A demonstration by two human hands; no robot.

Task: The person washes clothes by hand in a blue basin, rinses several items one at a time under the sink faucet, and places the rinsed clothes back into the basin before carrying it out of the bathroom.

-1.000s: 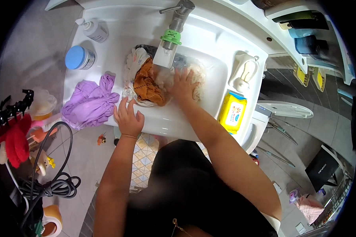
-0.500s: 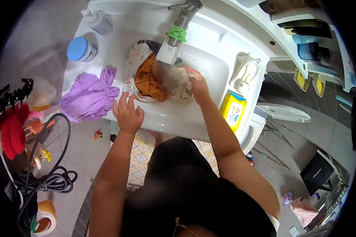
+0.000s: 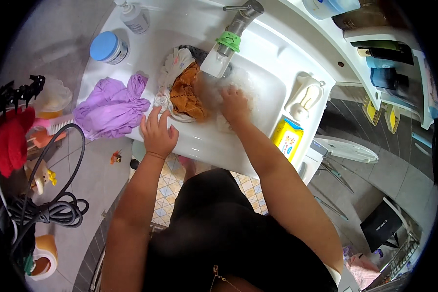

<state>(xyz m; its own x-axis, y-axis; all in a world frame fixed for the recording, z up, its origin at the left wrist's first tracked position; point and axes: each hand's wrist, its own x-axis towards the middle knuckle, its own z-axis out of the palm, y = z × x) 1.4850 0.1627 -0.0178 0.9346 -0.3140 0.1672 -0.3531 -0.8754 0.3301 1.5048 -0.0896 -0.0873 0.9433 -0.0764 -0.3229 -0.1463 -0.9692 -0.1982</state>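
Note:
My left hand (image 3: 159, 136) rests on the front rim of the white sink (image 3: 194, 146), its fingers spread and holding nothing. My right hand (image 3: 235, 106) is down in the basin under the faucet (image 3: 246, 19), fingers apart and palm downward in splashing water. A pale wet cloth (image 3: 223, 124) shows only in part beneath it, blurred by the water. Left of that hand, a brown cloth (image 3: 185, 95) lies bunched on a white printed cloth (image 3: 168, 78). A purple garment (image 3: 113, 108) lies crumpled on the sink's left ledge, close to my left hand.
A blue-lidded tub (image 3: 107, 47) and a pump bottle (image 3: 134, 19) stand on the left ledge. On the right ledge are a soap dish (image 3: 304, 97) and a yellow wipes pack (image 3: 287, 138). A coiled black cable (image 3: 48, 211) hangs at the left.
My right hand has gone from lifting the pale cloth's edge to lying lower in the water, over the cloth. My left hand stays at the rim. The view has shifted slightly.

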